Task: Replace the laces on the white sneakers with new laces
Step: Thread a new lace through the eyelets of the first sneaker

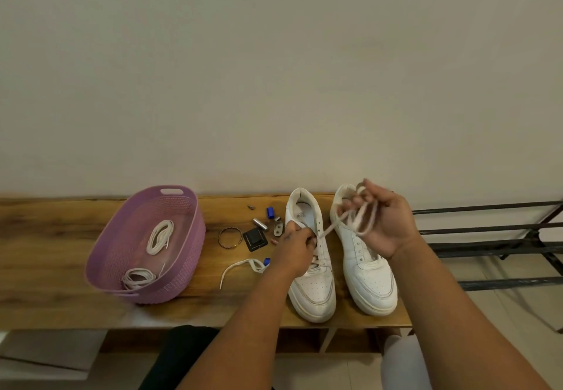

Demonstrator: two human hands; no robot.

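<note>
Lace removal, left sneaker [313,267].
Left hand [294,251] grip pinches the lace [330,228] at the eyelets; right hand [385,220] grip clamps its gathered loops above.

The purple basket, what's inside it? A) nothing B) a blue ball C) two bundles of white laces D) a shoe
C: the basket holds two coiled bundles of white laces, one toward the back and one at the front.
</note>
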